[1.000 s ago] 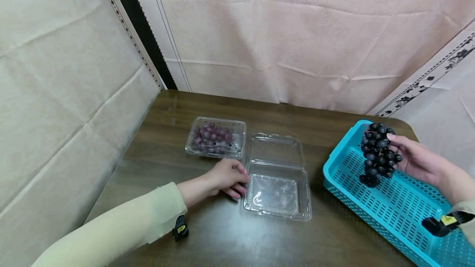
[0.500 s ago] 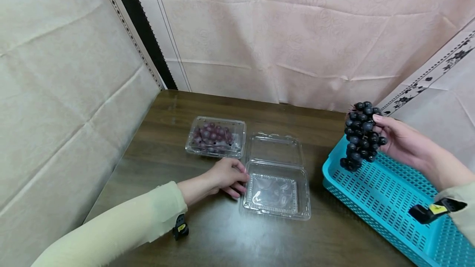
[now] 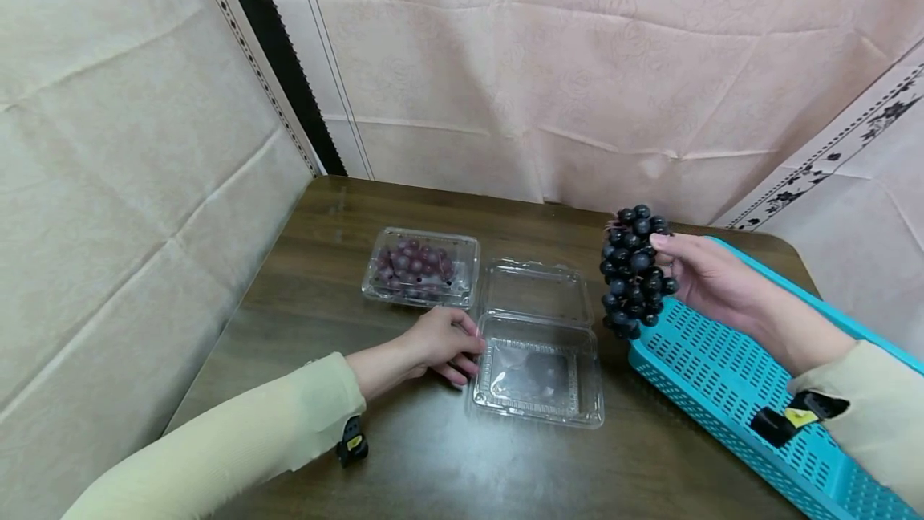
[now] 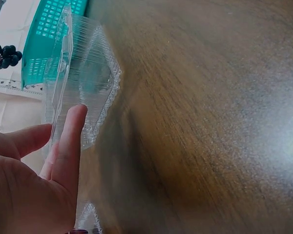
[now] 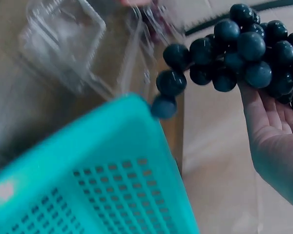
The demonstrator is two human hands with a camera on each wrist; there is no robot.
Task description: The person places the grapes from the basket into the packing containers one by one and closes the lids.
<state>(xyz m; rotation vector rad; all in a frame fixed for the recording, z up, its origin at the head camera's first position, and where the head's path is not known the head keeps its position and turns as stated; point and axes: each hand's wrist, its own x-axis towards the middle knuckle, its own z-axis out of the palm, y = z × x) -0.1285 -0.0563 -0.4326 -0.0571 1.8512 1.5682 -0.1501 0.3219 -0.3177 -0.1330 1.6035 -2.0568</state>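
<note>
A bunch of dark grapes (image 3: 635,271) hangs from my right hand (image 3: 711,275), which grips it near the top, thumb in front. It is held over the near-left end of the blue basket, partly past its edge. The right wrist view shows the grapes (image 5: 251,48) lying against the fingers (image 5: 266,109). My left hand (image 3: 443,343) pinches the left rim of a transparent plastic clamshell box (image 3: 541,416), whose lid (image 3: 537,291) is folded back. In the left wrist view, thumb and fingers (image 4: 71,141) stand on either side of the rim (image 4: 61,83).
A second clamshell box (image 3: 462,263), closed, holds reddish-purple grapes (image 3: 411,263) at the back left of the wooden table (image 3: 339,432). The perforated blue basket (image 3: 743,440) stands on the right under my right forearm. Cloth curtains (image 3: 447,62) surround the table's back and sides.
My right hand has lifted the dark grapes out of the basket and carried them left, toward the open box. The left hand has stayed at the box's rim.
</note>
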